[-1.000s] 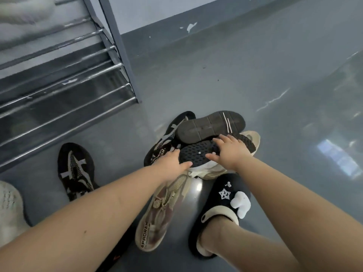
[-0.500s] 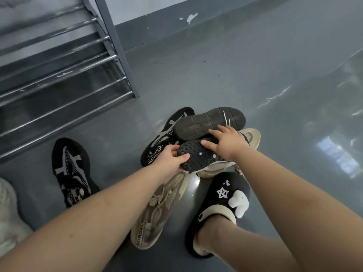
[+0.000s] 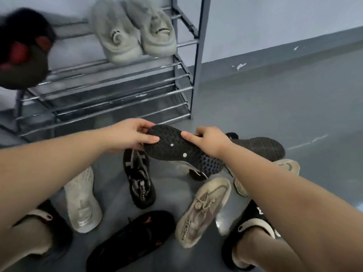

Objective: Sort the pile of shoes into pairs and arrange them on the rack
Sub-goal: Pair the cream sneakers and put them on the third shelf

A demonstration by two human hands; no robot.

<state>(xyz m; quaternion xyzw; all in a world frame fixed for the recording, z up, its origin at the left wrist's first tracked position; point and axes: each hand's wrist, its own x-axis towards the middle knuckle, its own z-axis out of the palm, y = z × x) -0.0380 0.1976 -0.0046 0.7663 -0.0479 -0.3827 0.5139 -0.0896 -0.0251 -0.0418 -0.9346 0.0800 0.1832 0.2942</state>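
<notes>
- head view: left hand [image 3: 129,135] pinches the toe of a black sneaker [image 3: 182,152], sole up, above the floor pile; right hand [image 3: 208,140] grips its middle.
- grey pair [image 3: 133,30] sits on the rack [image 3: 117,91] behind.
- risk, i judge: a toe-only pinch may let the shoe twist and fall among the other shoes, or it may be matched with the wrong black trainer [image 3: 140,177].

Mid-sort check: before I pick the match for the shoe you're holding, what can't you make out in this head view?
- Held shoe: only its sole shows, upper faces away.
- Dark shoes on the rack: blurred and cut by the left edge.
- Black upturned shoe: partly behind the right hand.
- Beige shoe: mostly under the right forearm.
</notes>
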